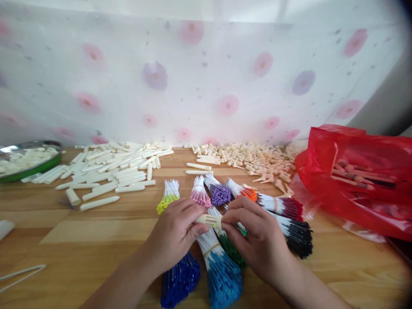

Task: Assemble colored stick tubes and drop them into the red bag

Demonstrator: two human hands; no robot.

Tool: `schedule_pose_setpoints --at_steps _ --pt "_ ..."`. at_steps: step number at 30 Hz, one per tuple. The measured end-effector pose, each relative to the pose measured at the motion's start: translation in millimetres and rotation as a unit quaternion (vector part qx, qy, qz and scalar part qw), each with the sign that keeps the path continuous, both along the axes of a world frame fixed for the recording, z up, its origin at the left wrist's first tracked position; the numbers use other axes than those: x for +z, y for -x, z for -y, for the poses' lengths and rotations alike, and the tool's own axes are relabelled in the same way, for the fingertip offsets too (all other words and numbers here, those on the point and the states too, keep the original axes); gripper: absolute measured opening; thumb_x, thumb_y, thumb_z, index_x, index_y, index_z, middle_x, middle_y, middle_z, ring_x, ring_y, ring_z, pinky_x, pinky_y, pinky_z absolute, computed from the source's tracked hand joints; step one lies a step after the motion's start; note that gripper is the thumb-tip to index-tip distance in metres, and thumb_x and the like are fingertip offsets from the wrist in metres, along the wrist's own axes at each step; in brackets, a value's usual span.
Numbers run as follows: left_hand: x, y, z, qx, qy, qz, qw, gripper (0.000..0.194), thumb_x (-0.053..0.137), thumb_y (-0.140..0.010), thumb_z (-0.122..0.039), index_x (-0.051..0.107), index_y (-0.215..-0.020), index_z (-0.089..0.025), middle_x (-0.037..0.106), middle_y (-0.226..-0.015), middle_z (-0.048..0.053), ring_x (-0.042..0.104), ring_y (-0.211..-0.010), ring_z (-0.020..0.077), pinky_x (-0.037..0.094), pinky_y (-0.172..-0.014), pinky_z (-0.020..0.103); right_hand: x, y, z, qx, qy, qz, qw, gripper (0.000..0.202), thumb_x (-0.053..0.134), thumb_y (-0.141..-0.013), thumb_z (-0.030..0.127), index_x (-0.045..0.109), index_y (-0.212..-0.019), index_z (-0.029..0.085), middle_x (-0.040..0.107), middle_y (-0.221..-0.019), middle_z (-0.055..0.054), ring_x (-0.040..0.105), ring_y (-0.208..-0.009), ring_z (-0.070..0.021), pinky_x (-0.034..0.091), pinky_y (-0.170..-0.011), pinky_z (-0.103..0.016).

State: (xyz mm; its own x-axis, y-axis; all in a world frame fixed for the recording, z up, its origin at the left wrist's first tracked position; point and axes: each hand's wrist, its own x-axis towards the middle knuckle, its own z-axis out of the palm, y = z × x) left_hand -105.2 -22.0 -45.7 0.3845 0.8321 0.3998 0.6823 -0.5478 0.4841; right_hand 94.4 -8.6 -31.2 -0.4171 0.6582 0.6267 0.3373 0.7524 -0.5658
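Between my two hands is a short cream pen barrel section with narrow slots, held level. My left hand pinches its left end with thumb and fingers. At the other end, the fingertips of my right hand close on it. Bundles of thin white pen refills with coloured ends fan out around and under my hands: yellow, pink, purple, orange, dark red, black, green, light blue and dark blue. My hands partly cover the green bundle.
Long cream pen tubes lie heaped at the back left beside a green-sided bowl of small pieces. Slotted cream parts pile up at the back right. A red plastic bag holding pen parts stands right. A flowered curtain hangs behind.
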Motion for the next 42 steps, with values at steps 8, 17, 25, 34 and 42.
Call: schedule_pose_setpoints --at_steps 8,17,25,34,42 --pt "0.5 1.2 1.4 0.041 -0.071 -0.051 0.995 0.027 0.043 -0.092 -0.040 0.059 -0.096 -0.018 0.058 -0.083 0.005 0.052 -0.079 0.0218 0.038 -0.069 0.032 -5.5 7.6 2.5 0.004 0.117 -0.089 0.989 0.014 0.055 -0.083 0.011 0.059 -0.071 0.018 0.056 -0.076 -0.001 0.055 -0.073 -0.0111 0.043 -0.066 -0.021" --pt "-0.3 1.8 1.5 0.077 -0.129 -0.082 0.985 0.029 0.045 -0.091 -0.040 0.061 -0.096 -0.017 0.058 -0.079 0.006 0.052 -0.075 0.0224 0.038 -0.067 0.034 -14.9 12.9 -0.8 0.030 0.235 -0.168 0.957 0.013 0.057 -0.085 0.021 0.068 -0.078 0.022 0.056 -0.082 -0.002 0.054 -0.081 -0.0133 0.042 -0.072 -0.024" --pt "-2.2 4.5 -1.8 0.087 -0.082 -0.048 0.992 0.033 0.043 -0.091 -0.044 0.062 -0.093 -0.018 0.060 -0.080 0.005 0.055 -0.076 0.0215 0.041 -0.068 0.032 -11.6 -2.0 -15.1 0.053 0.251 -0.173 0.951 0.014 0.059 -0.083 0.025 0.072 -0.086 0.026 0.058 -0.089 -0.002 0.057 -0.085 -0.0149 0.046 -0.074 -0.026" --pt "-10.8 10.7 -9.5 0.134 -0.001 0.005 0.991 0.030 0.042 -0.091 -0.042 0.060 -0.097 -0.019 0.064 -0.088 0.004 0.059 -0.084 0.0204 0.043 -0.072 0.029 -33.1 -34.7 -85.3 -0.181 0.066 0.197 0.961 0.018 0.054 -0.084 0.018 0.071 -0.091 0.018 0.068 -0.090 -0.007 0.060 -0.089 -0.0194 0.044 -0.083 -0.028" --pt "-12.7 19.7 -18.1 0.187 0.011 0.014 0.982 0.035 0.038 -0.090 -0.046 0.062 -0.089 -0.020 0.067 -0.085 0.003 0.062 -0.079 0.0199 0.044 -0.068 0.027 -18.1 -2.0 -94.7 -0.163 0.056 0.354 0.919 0.024 0.048 -0.089 0.025 0.071 -0.087 0.020 0.068 -0.089 -0.007 0.060 -0.090 -0.0188 0.042 -0.081 -0.027"
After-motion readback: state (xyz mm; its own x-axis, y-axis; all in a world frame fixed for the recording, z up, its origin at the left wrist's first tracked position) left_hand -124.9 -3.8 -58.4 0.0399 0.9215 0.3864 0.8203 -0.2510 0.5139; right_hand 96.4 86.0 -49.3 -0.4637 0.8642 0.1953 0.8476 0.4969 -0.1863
